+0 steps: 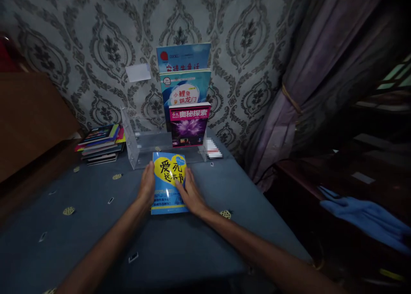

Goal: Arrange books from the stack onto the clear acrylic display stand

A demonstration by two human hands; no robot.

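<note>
Between my two hands is a blue and yellow book (168, 195), its cover facing me, in front of a clear tiered display rack (130, 139). My left hand (147, 180) presses along its left edge. On the right edge lies my right hand (192, 191), its thumb over the cover. The rack's right side bears three books, one behind another: a pink and purple one (189, 129) in front, a teal one (201, 82) behind it, and a blue one (183, 54) at the back.
A pile of books (101, 146) lies left of the rack. Behind stands a patterned wall with a white card (138, 72). A tied curtain (289, 97) hangs at the right, near a blue cloth (366, 217). A brown box (32, 109) is at the left.
</note>
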